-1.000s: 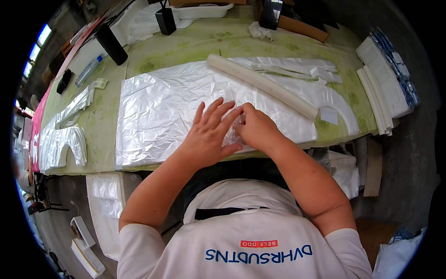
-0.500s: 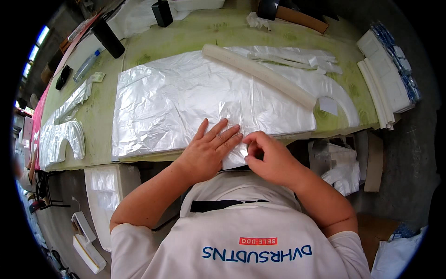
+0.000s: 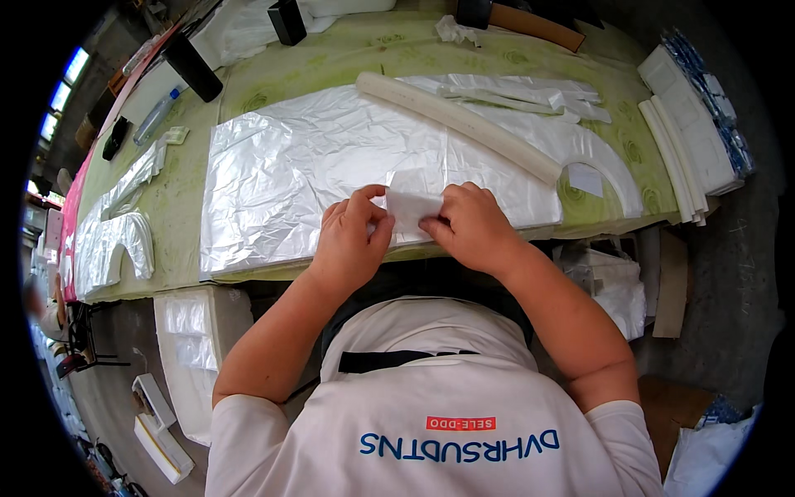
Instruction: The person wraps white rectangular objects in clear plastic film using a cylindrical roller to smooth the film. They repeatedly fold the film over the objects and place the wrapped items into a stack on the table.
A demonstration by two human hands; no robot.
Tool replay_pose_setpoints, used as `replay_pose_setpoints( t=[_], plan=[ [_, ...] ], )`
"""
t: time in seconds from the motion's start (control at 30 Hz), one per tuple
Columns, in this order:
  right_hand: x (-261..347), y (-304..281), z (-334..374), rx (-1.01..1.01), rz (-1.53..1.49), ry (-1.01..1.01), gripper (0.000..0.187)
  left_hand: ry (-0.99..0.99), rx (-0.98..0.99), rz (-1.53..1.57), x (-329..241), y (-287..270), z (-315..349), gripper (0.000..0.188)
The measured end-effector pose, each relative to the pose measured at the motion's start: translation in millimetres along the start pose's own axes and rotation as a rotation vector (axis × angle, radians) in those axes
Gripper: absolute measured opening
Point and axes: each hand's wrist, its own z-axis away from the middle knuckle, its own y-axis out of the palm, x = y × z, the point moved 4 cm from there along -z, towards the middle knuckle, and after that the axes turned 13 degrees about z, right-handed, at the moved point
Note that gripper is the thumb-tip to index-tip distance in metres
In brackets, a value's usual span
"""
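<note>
A folded piece of thin white plastic film (image 3: 413, 207), looking like a plastic bag, lies between my hands near the table's front edge. My left hand (image 3: 356, 235) pinches its left side between thumb and curled fingers. On its right side my right hand (image 3: 479, 225) grips with thumb below and fingers above. Beneath is a wide, crinkled stack of shiny white plastic bags (image 3: 277, 186). A long whitish tube (image 3: 460, 124) lies slantwise across the far right of this stack.
The table has a green patterned cover (image 3: 273, 79). At left lie more cut plastic bags (image 3: 99, 248), a clear bottle (image 3: 155, 118) and a black cylinder (image 3: 192, 68). White rolls (image 3: 667, 161) stand at the right edge. A white foam box (image 3: 186, 356) is below the table.
My left hand has gone from lying flat on the film to pinching its left side. My right hand has moved away from me, and the film's near end is now folded up.
</note>
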Motion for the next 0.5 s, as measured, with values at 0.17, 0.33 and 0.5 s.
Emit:
replay_pose_setpoints(
  t=[0.17,0.33,0.5],
  plan=[
    [1,6,-14,0.043,0.129,0.088,0.041,-0.029,0.000,0.069,11,2,-7,0.030],
    [3,8,-24,0.120,0.181,0.126,0.044,0.021,-0.035,-0.058,5,-2,-5,0.041],
    [-1,6,-28,0.187,0.140,0.194,0.039,0.189,0.281,-0.427,-12,19,-4,0.080]
  ],
)
